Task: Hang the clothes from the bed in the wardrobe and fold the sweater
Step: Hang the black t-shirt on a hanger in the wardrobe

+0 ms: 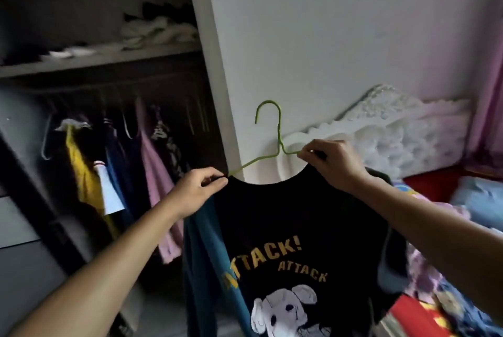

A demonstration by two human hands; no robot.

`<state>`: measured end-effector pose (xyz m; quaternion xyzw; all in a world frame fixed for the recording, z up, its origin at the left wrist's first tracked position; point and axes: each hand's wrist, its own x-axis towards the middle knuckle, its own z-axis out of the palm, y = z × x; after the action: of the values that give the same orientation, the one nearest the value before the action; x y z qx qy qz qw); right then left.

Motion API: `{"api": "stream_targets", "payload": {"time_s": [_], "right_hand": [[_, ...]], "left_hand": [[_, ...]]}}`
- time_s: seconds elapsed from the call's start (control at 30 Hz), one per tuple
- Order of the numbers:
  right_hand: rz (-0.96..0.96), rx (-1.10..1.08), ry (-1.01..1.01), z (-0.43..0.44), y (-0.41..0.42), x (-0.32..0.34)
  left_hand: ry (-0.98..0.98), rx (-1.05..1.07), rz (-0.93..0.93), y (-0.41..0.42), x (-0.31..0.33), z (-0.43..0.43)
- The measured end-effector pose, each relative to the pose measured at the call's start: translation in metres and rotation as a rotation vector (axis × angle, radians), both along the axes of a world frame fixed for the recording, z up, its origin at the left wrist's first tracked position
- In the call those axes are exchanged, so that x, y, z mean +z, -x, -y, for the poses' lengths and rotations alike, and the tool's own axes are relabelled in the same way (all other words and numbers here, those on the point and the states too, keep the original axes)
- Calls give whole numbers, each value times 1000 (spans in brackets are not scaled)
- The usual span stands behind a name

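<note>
A black T-shirt (294,222) with yellow "ATTACK!" lettering, a white cartoon animal and a teal sleeve hangs in front of me on a green wire hanger (275,129). My left hand (197,192) pinches the shirt's left shoulder at the hanger's arm. At the right shoulder, my right hand (332,162) pinches the shirt together with the hanger wire. The hanger's hook points up, free of any rail. The open wardrobe (109,118) is to the left, the bed (449,268) to the right.
Several garments hang on the wardrobe rail (114,86), among them a yellow one (79,168) and a pink one (155,173). A shelf above (103,56) holds crumpled clothes. A white wardrobe side panel (215,64) stands between wardrobe and wall. A white ornate headboard (394,129) backs the bed.
</note>
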<state>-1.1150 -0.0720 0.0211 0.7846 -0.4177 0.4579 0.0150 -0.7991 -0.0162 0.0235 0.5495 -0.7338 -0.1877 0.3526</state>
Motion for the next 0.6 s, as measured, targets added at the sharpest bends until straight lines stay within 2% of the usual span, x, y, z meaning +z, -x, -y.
{"api": "stream_targets", "payload": {"time_s": [0.2,0.4,0.5,0.6], "right_hand": [[-204,110,30,-6,-97,-7],[-105,225,-299,16,-172,-15],[-53,358,-449,38,-195,-5],[-60,388,-545,65,-220,8]], "left_hand": [[97,184,161,-104,-9,-35],[175,261,252,-165,-17,-21],[195,249,222,-189,-22,6],[202,302,205,-212,-26,44]]}}
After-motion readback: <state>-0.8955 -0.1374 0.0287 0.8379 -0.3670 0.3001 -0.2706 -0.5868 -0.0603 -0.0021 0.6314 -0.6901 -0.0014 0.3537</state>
